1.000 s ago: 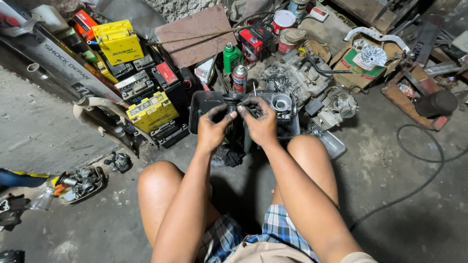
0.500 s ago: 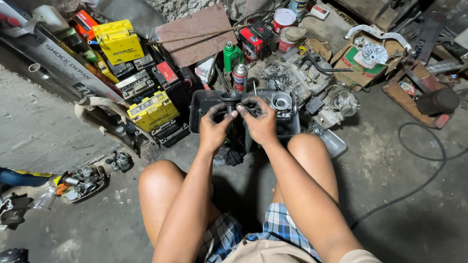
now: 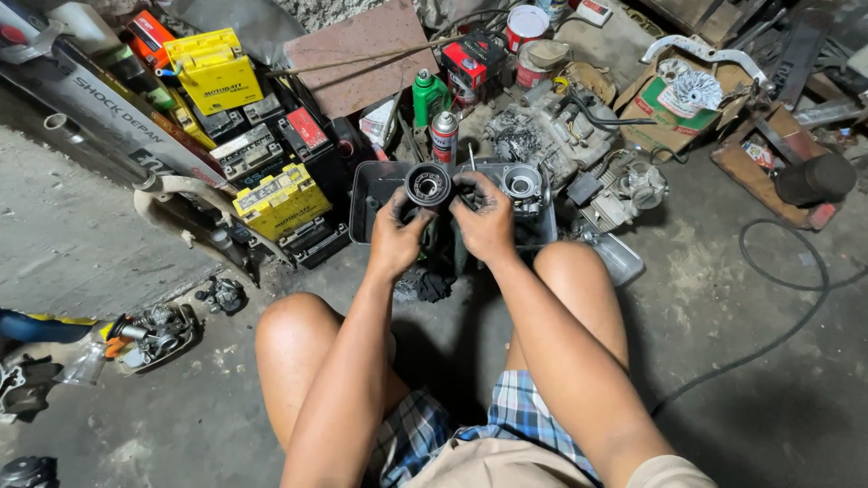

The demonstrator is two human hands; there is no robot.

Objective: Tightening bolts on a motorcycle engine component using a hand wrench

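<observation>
Two hands (image 3: 443, 226) grip one round black part (image 3: 428, 185).

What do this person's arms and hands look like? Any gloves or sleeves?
No gloves and no sleeves in view: the left hand and right hand are bare, as are both forearms up to the picture's edge. The fingers look smudged with dark grime. No watch, ring or bracelet shows.

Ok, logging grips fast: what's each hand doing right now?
Left hand: closed on the round black part, held over the grey tray.
Right hand: fingers curled beside the same part; a firm hold cannot be told.
</observation>
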